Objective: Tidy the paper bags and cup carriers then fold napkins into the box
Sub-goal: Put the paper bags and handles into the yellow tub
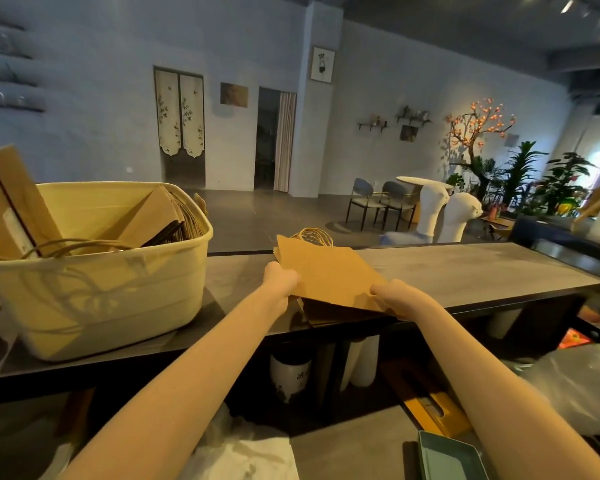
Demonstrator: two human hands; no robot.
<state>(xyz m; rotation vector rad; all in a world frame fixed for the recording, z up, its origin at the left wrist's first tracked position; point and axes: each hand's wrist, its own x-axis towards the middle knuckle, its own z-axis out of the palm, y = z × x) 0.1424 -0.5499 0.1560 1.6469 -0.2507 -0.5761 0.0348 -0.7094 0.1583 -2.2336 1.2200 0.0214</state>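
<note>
Head view: two bare forearms are seen reaching forward over a grey worktop [465, 271] towards a flat stack of brown paper bags [329, 275].
Paper bags: the stack is lifted at its near edge and tilted, its far end low over the worktop; twine handles [314, 236] are seen curling at the far end. More brown sheets are seen beneath the top bag at the near edge.
Left hand [280, 276]: the fingers are curled round the left edge of the stack, which is gripped there; the fingertips are hidden under the paper.
Right hand [394, 293]: the near right corner of the stack is pinched, the thumb laid on top and the fingers hidden beneath.
Position relative to hands: the stack is held between the two hands, extending away from them towards the far edge of the worktop.
Bin [94, 299]: a cream plastic tub is set on the worktop to the left of the left hand, well apart from the held stack; more brown paper bags [153, 216] and cardboard pieces [7, 199] are leaned inside it, some upright, some tilted.
Lower shelf: white rolls [361, 362] and a white jar [290, 375] are stood under the worktop.
Foreground: a green tray [447, 459] is seen at the lower right, crumpled white paper [243, 452] at the lower centre.
</note>
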